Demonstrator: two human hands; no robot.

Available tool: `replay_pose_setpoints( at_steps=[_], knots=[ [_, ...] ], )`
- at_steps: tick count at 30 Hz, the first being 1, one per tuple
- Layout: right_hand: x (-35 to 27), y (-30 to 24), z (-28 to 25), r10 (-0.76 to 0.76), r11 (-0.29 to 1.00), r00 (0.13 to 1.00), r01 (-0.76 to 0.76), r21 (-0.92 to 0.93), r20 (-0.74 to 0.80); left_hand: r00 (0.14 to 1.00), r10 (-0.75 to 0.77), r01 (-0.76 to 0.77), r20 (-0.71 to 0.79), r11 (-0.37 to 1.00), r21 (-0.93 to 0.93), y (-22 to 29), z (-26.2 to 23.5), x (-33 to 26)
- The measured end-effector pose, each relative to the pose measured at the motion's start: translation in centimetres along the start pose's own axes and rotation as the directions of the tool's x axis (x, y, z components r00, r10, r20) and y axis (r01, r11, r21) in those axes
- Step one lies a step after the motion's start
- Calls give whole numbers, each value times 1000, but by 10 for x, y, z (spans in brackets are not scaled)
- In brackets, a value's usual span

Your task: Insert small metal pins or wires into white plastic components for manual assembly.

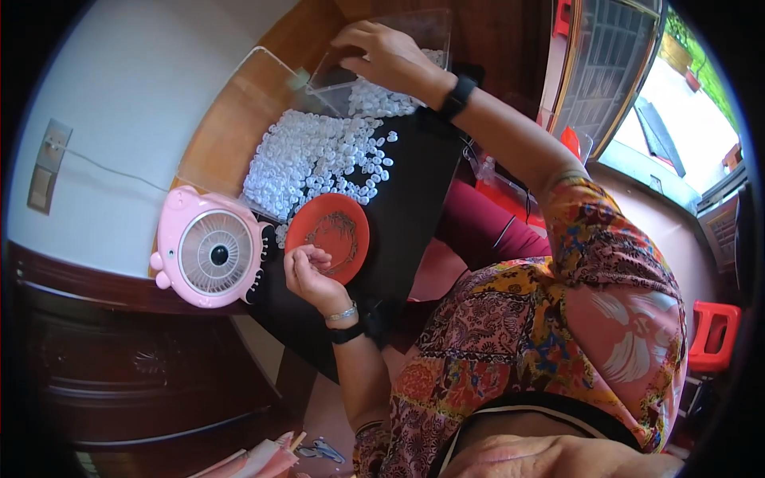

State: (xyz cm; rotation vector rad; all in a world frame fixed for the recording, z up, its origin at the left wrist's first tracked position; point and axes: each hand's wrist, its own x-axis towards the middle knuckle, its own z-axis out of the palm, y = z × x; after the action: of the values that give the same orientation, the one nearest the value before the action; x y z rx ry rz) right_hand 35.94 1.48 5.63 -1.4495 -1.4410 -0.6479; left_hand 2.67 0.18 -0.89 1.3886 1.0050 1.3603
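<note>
Evidently, this is a step of fine piecework, judged to be the picking up or placing of small parts; clock positions are read about the red dish (pixel 362 227). White pieces (pixel 307 155), probably the parts being handled, lie in a dense pile at twelve o'clock on the black tabletop (pixel 408 171), and more of them lie in a clear box (pixel 430 33) at one o'clock. Thin dark pieces (pixel 350 233) lie inside the dish. The next move appears to call for a light fingertip pinch and close aim, since both kinds are small and loose. The left hand (pixel 311 277) is at the dish's seven o'clock edge, its forearm running off toward five o'clock; its fingers curl in near the thumb, though whether they meet cannot be told. The right hand (pixel 390 60) is over the clear box, its forearm running off toward four o'clock and its bent fingers pointing toward nine; how far they part is unclear. Whether either hand grips a piece cannot be told.
</note>
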Motion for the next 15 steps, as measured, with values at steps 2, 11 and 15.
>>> replay_pose_setpoints(
  at_steps=[2, 11, 15],
  knots=[
    [-27, -11, -12, 94, 990, 978, -111, 82, 188, 999, 12, -12, 38, 1000, -8, -2, -6, 3],
    [-173, -31, 35, -62, 942, 783, -160, 297, 618, 993, 47, -48, 112, 999, 4, -16, -25, 25],
    [-191, -36, 60, -59, 975, 810, -78, 207, 583, 992, 35, -47, 123, 994, 95, -13, -39, 22]
  ],
)
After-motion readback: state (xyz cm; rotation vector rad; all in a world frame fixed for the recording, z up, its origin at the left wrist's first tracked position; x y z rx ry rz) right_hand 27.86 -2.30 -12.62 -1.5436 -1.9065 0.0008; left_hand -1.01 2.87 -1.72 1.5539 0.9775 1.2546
